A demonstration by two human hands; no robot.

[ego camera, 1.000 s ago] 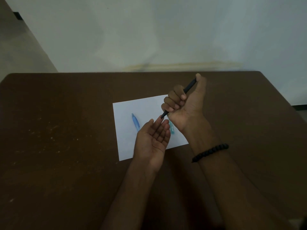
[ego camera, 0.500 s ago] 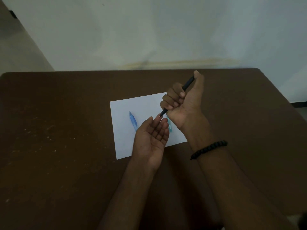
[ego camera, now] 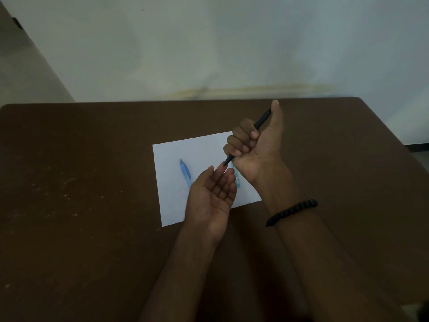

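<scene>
My right hand (ego camera: 256, 145) grips a dark pen (ego camera: 261, 118) in its fist, thumb on the pen's upper end, tip pointing down-left. The tip meets the fingertips of my left hand (ego camera: 212, 196), which is held palm up with fingers straight above a white sheet of paper (ego camera: 171, 182). On the sheet lies a blue pen (ego camera: 185, 171), partly covered by my left hand. A second, teal pen (ego camera: 237, 180) shows between my two hands, mostly hidden.
The paper lies on a dark brown table (ego camera: 81, 194) whose far edge meets a pale wall (ego camera: 209, 43). A black bead bracelet (ego camera: 291, 211) circles my right wrist. Light specks dot the table's left side.
Both hands hold the same pose. The view has shifted slightly; the pen tip stays at my left fingertips.
</scene>
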